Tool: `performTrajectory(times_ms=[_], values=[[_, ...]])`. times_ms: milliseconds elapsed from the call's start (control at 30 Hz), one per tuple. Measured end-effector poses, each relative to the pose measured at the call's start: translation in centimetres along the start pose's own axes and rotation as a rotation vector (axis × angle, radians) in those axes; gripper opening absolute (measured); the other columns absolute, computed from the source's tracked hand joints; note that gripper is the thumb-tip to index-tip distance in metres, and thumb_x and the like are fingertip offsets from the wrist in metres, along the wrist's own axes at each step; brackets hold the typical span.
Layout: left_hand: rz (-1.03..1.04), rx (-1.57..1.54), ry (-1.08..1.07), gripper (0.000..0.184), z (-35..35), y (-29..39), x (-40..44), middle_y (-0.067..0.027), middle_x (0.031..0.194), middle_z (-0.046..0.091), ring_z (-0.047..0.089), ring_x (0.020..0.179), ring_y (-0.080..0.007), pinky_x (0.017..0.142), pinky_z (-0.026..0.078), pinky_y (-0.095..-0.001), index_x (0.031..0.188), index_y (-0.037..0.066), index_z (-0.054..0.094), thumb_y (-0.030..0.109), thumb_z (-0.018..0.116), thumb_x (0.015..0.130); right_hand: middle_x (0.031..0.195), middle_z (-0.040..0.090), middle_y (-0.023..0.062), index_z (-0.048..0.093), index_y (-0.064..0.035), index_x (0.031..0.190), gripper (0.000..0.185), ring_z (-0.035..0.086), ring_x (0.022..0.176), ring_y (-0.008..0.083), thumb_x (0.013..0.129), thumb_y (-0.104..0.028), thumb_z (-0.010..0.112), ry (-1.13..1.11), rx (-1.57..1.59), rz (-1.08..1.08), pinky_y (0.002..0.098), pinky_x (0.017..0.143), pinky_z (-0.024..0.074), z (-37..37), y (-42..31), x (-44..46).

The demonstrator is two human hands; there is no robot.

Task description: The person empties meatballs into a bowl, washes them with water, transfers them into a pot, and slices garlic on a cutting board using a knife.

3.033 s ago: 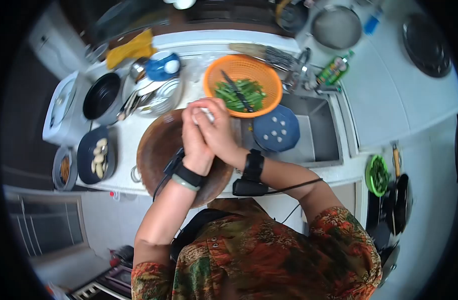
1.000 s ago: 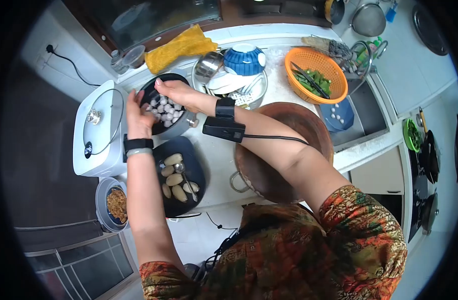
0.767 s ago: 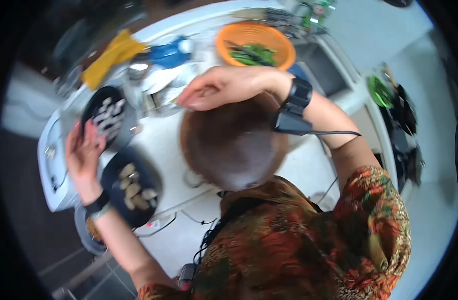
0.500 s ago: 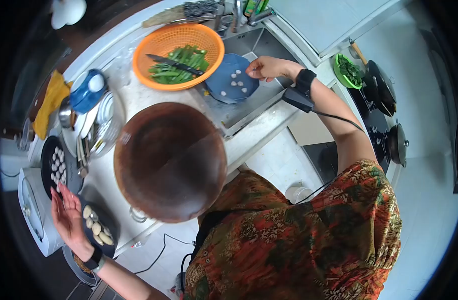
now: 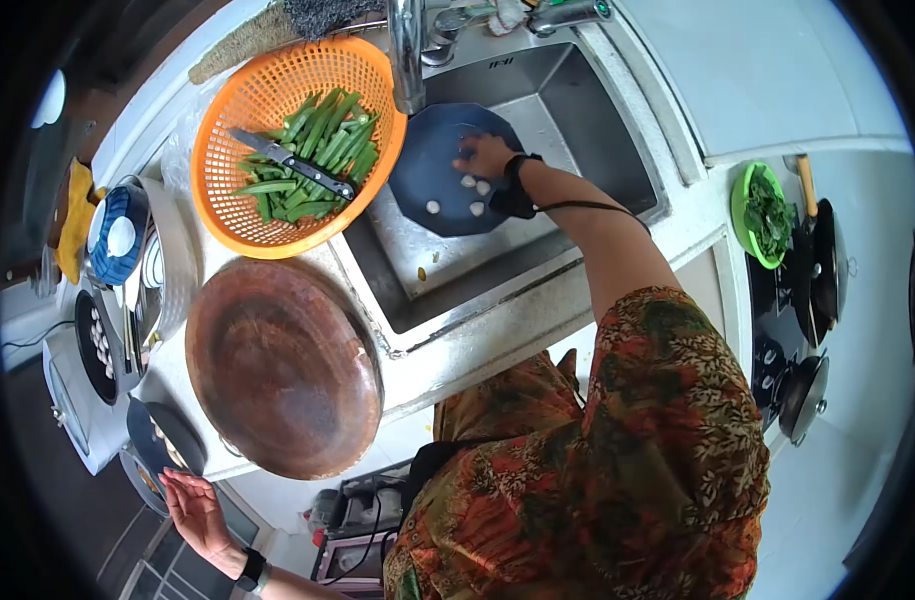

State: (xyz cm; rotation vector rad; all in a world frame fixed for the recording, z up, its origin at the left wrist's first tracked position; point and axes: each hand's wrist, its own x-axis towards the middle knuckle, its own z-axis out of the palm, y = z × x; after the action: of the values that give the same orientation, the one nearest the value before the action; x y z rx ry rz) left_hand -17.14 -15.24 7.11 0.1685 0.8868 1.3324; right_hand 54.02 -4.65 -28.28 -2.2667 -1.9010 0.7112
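My right hand (image 5: pixel 488 158) reaches over a dark blue plate (image 5: pixel 418 160) at the sink, its fingers bent down and drawn together at the plate's surface. Whatever lies inside them is hidden. Several small whitish round pieces (image 5: pixel 480 187) lie on the plate beside and below that hand. At the lower left my left hand (image 5: pixel 200 515) is held palm up with its fingers stretched out, and nothing is in it. Just above its fingertips is a dark dish (image 5: pixel 158 415) with pale pieces in it.
An orange colander (image 5: pixel 218 215) holds cut okra (image 5: pixel 323 140) and a knife (image 5: pixel 293 162). A round brown wooden board (image 5: pixel 278 370) lies on the counter. The plate is over the steel sink (image 5: pixel 578 110), under a faucet (image 5: pixel 408 60). A green bowl of leaves (image 5: pixel 763 215) stands right, by pans (image 5: pixel 828 270).
My right hand has moved from the plate's right edge in over its middle. My left hand has drawn away from the dark pan and dish. The view has shifted toward the sink.
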Motion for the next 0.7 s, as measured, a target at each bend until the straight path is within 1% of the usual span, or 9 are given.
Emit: performTrajectory(times_ms=[33, 133, 233, 333, 400, 433, 533, 567, 700], values=[[-0.009, -0.007, -0.001, 0.028, 0.4, -0.5, -0.2, -0.0093, 0.124, 0.059, 0.055, 0.112, -0.0214, 0.094, 0.043, -0.0413, 0.121, 0.002, 0.057, 0.01, 0.044, 0.097, 0.123, 0.056, 0.0197, 0.056, -0.0138, 0.124, 0.062, 0.046, 0.121, 0.0381, 0.08, -0.058, 0.058, -0.133, -0.033, -0.052, 0.0506, 0.098, 0.0383, -0.2, -1.7, -1.1], [-0.021, -0.051, 0.006, 0.027, 1.6, -2.3, -0.3, -0.0096, 0.123, 0.059, 0.056, 0.111, -0.0216, 0.095, 0.043, -0.0414, 0.12, 0.002, 0.057, 0.01, 0.044, 0.097, 0.122, 0.056, 0.0195, 0.057, -0.0133, 0.121, 0.053, 0.048, 0.12, 0.0367, 0.081, -0.048, 0.061, -0.274, -0.12, -0.049, 0.0509, 0.097, 0.0395, 0.1, -5.3, -4.9], [-0.027, -0.087, 0.027, 0.027, 2.2, -4.0, -0.1, -0.0108, 0.122, 0.059, 0.056, 0.111, -0.0221, 0.095, 0.042, -0.0412, 0.119, 0.002, 0.057, 0.01, 0.045, 0.097, 0.109, 0.061, 0.0224, 0.058, -0.011, 0.116, 0.041, 0.055, 0.111, 0.0363, 0.082, -0.033, 0.062, -0.424, -0.079, -0.308, 0.0513, 0.093, 0.0419, 4.0, -4.0, -5.0], [-0.044, -0.126, 0.032, 0.026, 2.7, -5.8, -0.1, -0.0117, 0.121, 0.06, 0.056, 0.111, -0.0222, 0.095, 0.042, -0.0409, 0.118, 0.001, 0.058, 0.009, 0.046, 0.096, 0.095, 0.065, 0.0215, 0.06, -0.0082, 0.11, 0.031, 0.065, 0.088, 0.0292, 0.08, -0.018, 0.061, -0.424, 0.077, -0.427, 0.0449, 0.074, 0.052, 3.3, -4.5, -4.3], [-0.063, -0.153, 0.057, 0.026, 2.6, -6.4, -0.2, -0.0114, 0.12, 0.061, 0.056, 0.111, -0.0221, 0.095, 0.042, -0.0407, 0.117, 0.001, 0.059, 0.008, 0.046, 0.096, 0.079, 0.063, 0.0165, 0.056, -0.0085, 0.11, 0.03, 0.064, 0.063, 0.0204, 0.081, -0.016, 0.06, -0.732, 0.359, 0.078, 0.033, 0.048, 0.0509, -0.3, -5.7, -3.5], [-0.069, -0.154, 0.079, 0.025, 2.7, -6.5, -0.2, -0.0113, 0.119, 0.061, 0.056, 0.11, -0.0219, 0.095, 0.042, -0.0406, 0.116, 0.001, 0.059, 0.008, 0.046, 0.096, 0.078, 0.061, 0.0116, 0.056, -0.0093, 0.11, 0.028, 0.06, 0.056, 0.0138, 0.082, -0.014, 0.06, -0.663, 0.419, 0.095, 0.0271, 0.037, 0.0446, -0.8, -5.6, -3.1], [-0.067, -0.172, 0.078, 0.025, 3.2, -7.2, -0.5, -0.0113, 0.119, 0.062, 0.057, 0.11, -0.0217, 0.095, 0.042, -0.0404, 0.116, 0.001, 0.06, 0.008, 0.046, 0.096, 0.08, 0.061, 0.0097, 0.053, -0.0089, 0.116, 0.033, 0.061, 0.058, 0.0159, 0.084, -0.015, 0.061, -0.461, 0.772, 0.224, 0.0288, 0.041, 0.0483, -1.3, -6.4, -2.2], [-0.061, -0.18, 0.081, 0.025, 3.1, -7.4, -0.6, -0.0112, 0.118, 0.062, 0.057, 0.11, -0.0213, 0.095, 0.042, -0.0403, 0.115, 0.001, 0.06, 0.008, 0.045, 0.096, 0.089, 0.06, 0.0079, 0.048, -0.0098, 0.123, 0.042, 0.063, 0.07, 0.016, 0.086, -0.019, 0.064, -0.483, 0.825, 0.276, 0.0298, 0.051, 0.0539, -1.6, -6.8, -1.6], [-0.08, -0.167, 0.104, 0.025, 3.0, -8.3, -0.6, -0.0109, 0.118, 0.062, 0.056, 0.111, -0.021, 0.094, 0.043, -0.0402, 0.115, 0.002, 0.06, 0.009, 0.045, 0.096, 0.094, 0.058, 0.0093, 0.05, -0.0135, 0.12, 0.041, 0.062, 0.073, 0.02, 0.084, -0.021, 0.068, -0.448, 1.071, 0.392, 0.0366, 0.056, 0.0546, 2.7, -8.6, 1.9]])
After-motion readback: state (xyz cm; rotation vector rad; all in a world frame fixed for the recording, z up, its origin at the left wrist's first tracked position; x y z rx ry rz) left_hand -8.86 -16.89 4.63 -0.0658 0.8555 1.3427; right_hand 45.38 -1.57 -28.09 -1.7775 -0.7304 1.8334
